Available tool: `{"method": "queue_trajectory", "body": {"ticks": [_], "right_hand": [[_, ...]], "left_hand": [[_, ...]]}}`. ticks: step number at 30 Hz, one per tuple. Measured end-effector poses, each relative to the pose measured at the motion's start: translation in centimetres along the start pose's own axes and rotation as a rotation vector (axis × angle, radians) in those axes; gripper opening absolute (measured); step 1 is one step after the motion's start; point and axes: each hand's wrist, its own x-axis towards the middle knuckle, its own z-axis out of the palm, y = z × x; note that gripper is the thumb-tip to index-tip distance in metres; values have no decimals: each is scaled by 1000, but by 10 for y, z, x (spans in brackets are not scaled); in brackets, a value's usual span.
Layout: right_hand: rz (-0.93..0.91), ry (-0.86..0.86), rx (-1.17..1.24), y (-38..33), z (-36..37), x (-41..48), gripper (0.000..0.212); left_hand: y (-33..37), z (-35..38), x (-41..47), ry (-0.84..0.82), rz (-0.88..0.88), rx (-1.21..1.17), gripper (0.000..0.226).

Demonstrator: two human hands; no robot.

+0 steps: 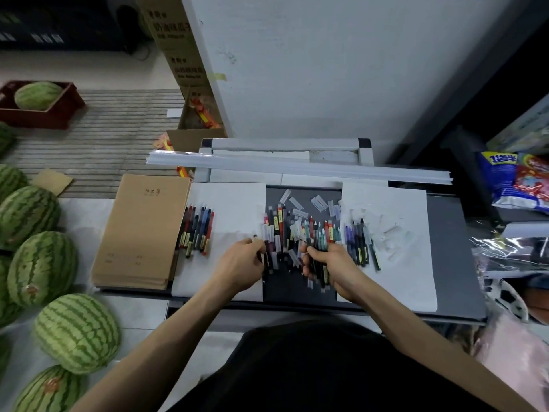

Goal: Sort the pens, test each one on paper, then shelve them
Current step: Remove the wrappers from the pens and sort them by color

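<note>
While the right grip (329, 263) clenches a bundle of pens (318, 245) and the left grip (243, 263) pinches one pen (255, 237) at the mixed pile (282, 233) on the tabletop (454, 248), draw single pens clear, then lay each parallel beside the sorted row (196, 230) farther left.

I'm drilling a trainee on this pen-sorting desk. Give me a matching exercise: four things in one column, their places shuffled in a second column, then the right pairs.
Things
1. notebooks
2. pen row
3. pen pile
4. snack bags

Places
A. on the bare dark strip, in the middle
B. far right, beyond the desk
C. on the left sheet
D. at the desk's left end

Pairs: 1-D, 2-C, 3-A, 4-B
</note>
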Motion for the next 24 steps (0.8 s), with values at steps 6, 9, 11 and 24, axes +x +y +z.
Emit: {"method": "queue_trajectory", "body": {"ticks": [6, 9, 11, 24], "right_hand": [[23, 12, -18, 1, -1, 0, 23], [23, 26, -26, 1, 0, 0, 23], [20, 31, -28, 1, 0, 0, 23], [36, 71, -1, 0, 1, 0, 23]], "left_hand": [[-9, -3, 0, -12, 148, 114, 19], [-13, -7, 0, 2, 257, 209, 16], [-14, -10, 2, 23, 336, 243, 15], [-20, -5, 4, 3, 474, 206, 23]]}}
